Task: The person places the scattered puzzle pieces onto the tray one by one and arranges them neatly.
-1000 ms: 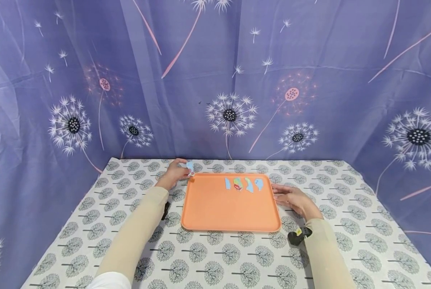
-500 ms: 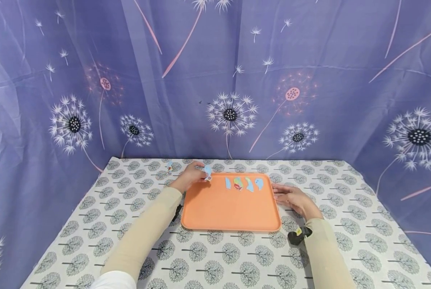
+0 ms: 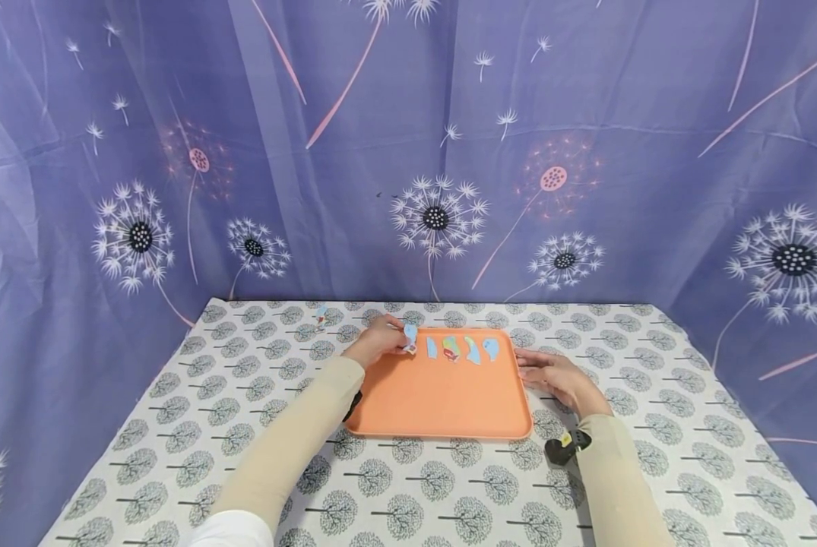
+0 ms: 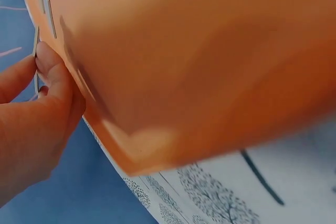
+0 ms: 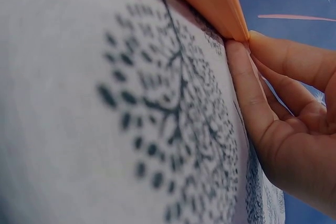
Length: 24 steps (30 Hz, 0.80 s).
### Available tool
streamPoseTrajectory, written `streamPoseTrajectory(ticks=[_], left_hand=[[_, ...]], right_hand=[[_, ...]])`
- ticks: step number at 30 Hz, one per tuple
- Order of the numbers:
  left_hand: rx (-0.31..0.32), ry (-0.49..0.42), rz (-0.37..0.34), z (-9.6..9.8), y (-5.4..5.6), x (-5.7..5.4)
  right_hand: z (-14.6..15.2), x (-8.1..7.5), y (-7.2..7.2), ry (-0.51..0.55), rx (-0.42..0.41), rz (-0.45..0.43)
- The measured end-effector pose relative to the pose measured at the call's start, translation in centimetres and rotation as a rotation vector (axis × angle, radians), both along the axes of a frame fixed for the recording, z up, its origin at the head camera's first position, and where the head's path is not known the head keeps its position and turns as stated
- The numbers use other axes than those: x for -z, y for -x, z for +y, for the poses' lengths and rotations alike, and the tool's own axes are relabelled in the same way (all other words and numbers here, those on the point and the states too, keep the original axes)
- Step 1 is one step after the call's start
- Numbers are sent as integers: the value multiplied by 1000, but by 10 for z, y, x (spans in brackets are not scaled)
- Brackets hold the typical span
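My left hand (image 3: 378,342) pinches a light blue puzzle piece (image 3: 410,338) between thumb and fingers, over the tray's back left part. In the left wrist view the piece (image 4: 37,51) shows edge-on as a thin strip. An orange tray (image 3: 435,399) lies before me; along its back edge sit a narrow blue piece (image 3: 432,348), a green and red piece (image 3: 451,349), a curved blue piece (image 3: 473,350) and a rounded blue piece (image 3: 491,349). My right hand (image 3: 555,377) touches the tray's right side, thumb (image 5: 247,82) and fingertips right at its rim.
Another small blue and red piece (image 3: 321,317) lies on the cloth behind and left of the tray. A tree-print cloth (image 3: 408,486) covers the table. A purple dandelion curtain (image 3: 353,190) hangs directly behind the table's back edge.
My left hand has carried the puzzle piece rightward from the tray's back left corner to beside the row of pieces. The right hand and tray have stayed put.
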State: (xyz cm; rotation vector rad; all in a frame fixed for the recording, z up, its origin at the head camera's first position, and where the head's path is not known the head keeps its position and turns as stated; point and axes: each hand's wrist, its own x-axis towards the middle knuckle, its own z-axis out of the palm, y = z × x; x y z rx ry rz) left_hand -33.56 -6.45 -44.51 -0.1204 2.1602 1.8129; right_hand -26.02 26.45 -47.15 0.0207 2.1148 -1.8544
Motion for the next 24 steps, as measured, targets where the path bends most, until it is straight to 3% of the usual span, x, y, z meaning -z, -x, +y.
streamPoseTrajectory(ticks=[11, 24], left_hand=[[-6, 31, -41, 5, 1, 2], [-8, 100, 29, 4, -6, 1]], right_hand=[[0, 2, 1, -21, 7, -10], [2, 3, 3, -4, 13, -16]])
